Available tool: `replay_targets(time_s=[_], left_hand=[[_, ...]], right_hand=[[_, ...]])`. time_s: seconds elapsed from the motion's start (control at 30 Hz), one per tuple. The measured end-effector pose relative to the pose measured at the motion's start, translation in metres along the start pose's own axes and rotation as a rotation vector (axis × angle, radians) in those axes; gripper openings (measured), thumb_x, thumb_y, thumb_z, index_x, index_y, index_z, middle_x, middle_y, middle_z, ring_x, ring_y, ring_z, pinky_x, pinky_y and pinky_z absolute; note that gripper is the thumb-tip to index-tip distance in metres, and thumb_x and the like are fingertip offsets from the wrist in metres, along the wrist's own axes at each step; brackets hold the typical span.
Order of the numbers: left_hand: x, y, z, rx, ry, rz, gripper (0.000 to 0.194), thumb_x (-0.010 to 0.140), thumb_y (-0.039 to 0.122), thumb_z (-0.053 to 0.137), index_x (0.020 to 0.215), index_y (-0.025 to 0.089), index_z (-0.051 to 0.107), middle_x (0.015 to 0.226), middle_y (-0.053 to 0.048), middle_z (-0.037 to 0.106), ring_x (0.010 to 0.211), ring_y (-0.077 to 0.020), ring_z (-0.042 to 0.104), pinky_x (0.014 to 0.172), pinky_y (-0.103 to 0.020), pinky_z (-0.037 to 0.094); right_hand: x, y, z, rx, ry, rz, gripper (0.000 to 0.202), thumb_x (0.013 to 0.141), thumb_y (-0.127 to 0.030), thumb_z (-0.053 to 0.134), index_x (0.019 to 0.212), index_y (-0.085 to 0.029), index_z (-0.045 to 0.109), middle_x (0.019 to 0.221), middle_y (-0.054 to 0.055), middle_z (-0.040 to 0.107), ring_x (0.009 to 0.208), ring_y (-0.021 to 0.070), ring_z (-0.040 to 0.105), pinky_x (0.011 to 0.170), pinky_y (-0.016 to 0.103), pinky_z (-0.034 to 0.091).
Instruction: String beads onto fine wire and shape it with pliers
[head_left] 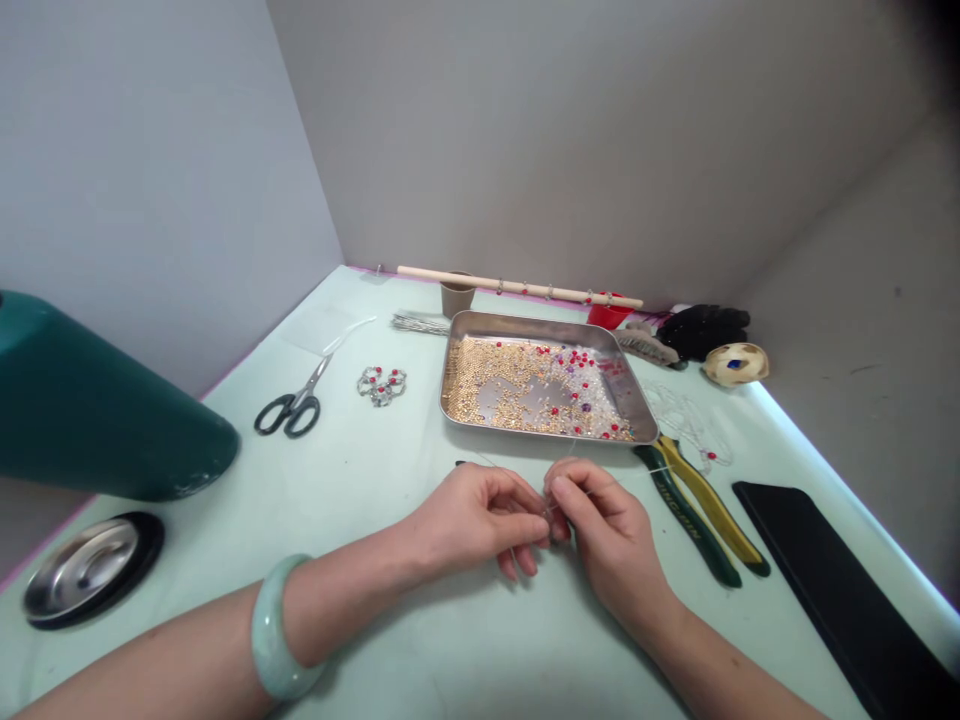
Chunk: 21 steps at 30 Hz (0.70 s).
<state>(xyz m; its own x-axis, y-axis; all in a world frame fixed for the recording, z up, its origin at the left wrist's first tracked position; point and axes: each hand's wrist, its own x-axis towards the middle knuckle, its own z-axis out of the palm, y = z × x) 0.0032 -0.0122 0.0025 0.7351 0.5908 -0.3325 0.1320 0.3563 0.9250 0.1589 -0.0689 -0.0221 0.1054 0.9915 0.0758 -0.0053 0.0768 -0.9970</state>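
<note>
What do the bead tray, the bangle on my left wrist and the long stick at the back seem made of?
Tray: most likely metal, grey with a soft sheen on its walls.
Bangle: pale green and glossy, with bright highlights; perhaps jade, though glass or plastic could look alike.
Stick: probably wood, pale tan and matte; grain isn't discernible.

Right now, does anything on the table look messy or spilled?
Nothing clearly looks spilled or broken. The metal tray looks a bit jumbled, though: gold beads on its left stray toward the clear beads on its right, with red beads scattered among them.
</note>
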Motion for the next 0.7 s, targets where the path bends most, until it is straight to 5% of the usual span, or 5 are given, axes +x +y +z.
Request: replay_targets(time_s=[0.33, 0.7], left_hand=[[-0.010, 0.003, 0.002, 0.543, 0.324, 0.356, 0.011, 0.082, 0.020, 0.055, 0.078, 0.016, 0.063, 0.068, -0.002, 0.066, 0.061, -0.0117, 0.060, 0.060, -0.023, 0.046], [-0.016, 0.001, 0.000, 0.895, 0.370, 0.726, 0.017, 0.089, 0.013, 0.046, 0.086, 0.012, 0.063, 0.077, -0.007, 0.067, 0.068, -0.0121, 0.060, 0.064, -0.022, 0.045]], right_hand=[[-0.001, 0.000, 0.002, 0.090, -0.032, -0.193, 0.009, 0.091, -0.017, 0.052, 0.090, -0.024, 0.058, 0.087, 0.000, 0.047, 0.059, 0.0094, 0.046, 0.052, 0.024, 0.039], [-0.008, -0.006, -0.008, -0.215, -0.120, -0.444, 0.024, 0.086, -0.006, 0.051, 0.096, -0.027, 0.056, 0.088, 0.003, 0.050, 0.077, 0.0169, 0.051, 0.064, 0.031, 0.042]])
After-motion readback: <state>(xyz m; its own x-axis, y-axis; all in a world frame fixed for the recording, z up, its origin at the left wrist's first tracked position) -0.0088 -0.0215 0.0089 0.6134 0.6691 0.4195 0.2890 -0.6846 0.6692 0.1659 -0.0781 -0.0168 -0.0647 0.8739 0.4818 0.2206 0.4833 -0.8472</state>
